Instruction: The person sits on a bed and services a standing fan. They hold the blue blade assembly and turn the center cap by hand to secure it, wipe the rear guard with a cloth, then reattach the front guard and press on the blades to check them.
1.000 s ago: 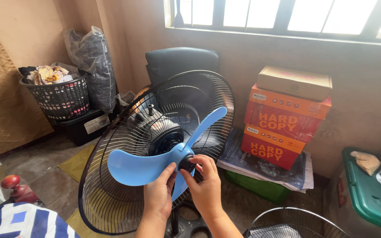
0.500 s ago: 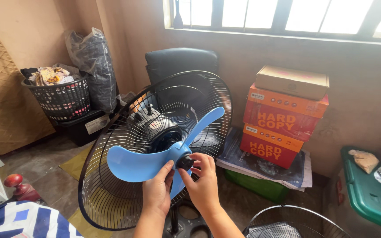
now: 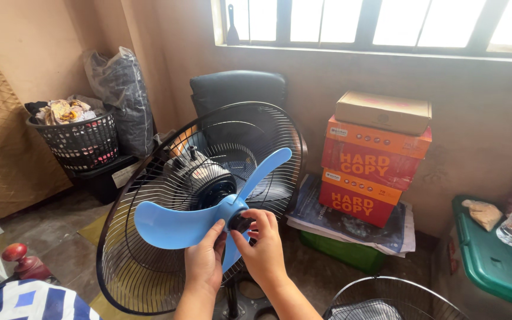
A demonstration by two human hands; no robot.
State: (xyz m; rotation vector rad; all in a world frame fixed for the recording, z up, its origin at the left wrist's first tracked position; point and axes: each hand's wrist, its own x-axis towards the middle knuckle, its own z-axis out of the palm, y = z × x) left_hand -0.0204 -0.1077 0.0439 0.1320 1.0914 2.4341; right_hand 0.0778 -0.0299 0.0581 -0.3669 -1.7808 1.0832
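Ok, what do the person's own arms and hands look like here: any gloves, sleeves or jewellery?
Both are bare: the left hand and the right hand wear no gloves, and no rings, watch or bracelet show. The forearms are uncovered down to the frame's bottom edge, with no sleeve in view. Fingernails look short and unpainted.

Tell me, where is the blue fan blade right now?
Centre of the head view: the blue fan blade sits before the black wire guard, held at its hub by both hands.
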